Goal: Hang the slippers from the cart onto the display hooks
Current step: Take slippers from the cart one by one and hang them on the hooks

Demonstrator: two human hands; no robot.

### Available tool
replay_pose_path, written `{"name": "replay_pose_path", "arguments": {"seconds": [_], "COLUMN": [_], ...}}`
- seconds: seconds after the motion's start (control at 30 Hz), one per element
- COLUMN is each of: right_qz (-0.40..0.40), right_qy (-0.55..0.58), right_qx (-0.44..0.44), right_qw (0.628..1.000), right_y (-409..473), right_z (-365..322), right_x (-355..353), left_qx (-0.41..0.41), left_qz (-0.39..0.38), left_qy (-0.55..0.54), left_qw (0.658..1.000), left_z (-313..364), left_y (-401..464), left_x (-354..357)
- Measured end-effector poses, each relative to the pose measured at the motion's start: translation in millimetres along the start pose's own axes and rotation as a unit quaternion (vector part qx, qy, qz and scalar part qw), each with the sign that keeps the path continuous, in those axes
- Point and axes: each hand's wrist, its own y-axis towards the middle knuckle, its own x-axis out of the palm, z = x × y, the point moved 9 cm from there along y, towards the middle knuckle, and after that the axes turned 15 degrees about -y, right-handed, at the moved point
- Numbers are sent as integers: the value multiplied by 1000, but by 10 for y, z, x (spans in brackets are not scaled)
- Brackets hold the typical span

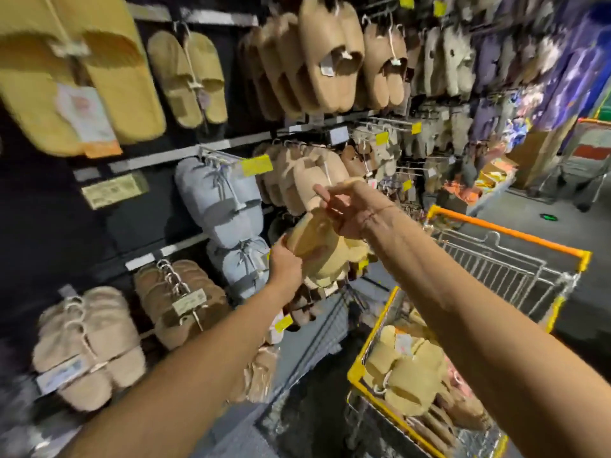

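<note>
Beside the crowded rack [231, 143] and above the cart [502, 233], the left hand [284, 262] grips the tan slippers [324, 252] while the right hand [347, 209] pinches their top, so the hanger, hidden here, may miss its hook and drop them.

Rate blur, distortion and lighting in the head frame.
Head view: motion blur smears the yellow slippers top left and purple stock top right; hands and the held slipper pair are sharper. Wide-angle bends the shelf rails. Lighting dim, backboard near black, no glare.
</note>
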Motion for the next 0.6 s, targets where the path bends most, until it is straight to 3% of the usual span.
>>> {"name": "replay_pose_path", "arguments": {"seconds": [0.2, 0.5, 0.53, 0.6], "right_qz": [-79, -279, -283, -206], "right_qy": [37, -49, -75, -153], "right_qx": [-47, -112, -133, -215], "right_qw": [995, 952, 947, 942], "right_y": [-537, -1231, -1253, -1211], "right_z": [-111, -252, -317, -473], "right_x": [1282, 2683, 2740, 2708], "left_qx": [61, 142, 144, 142], "left_qz": [142, 224, 229, 242], "left_qy": [-31, -102, -114, -133], "left_qw": [988, 959, 956, 951], "left_z": [744, 1676, 1766, 1893], "left_y": [-398, -1108, -1172, -1280], "left_x": [-1122, -2387, -2491, -2743]}}
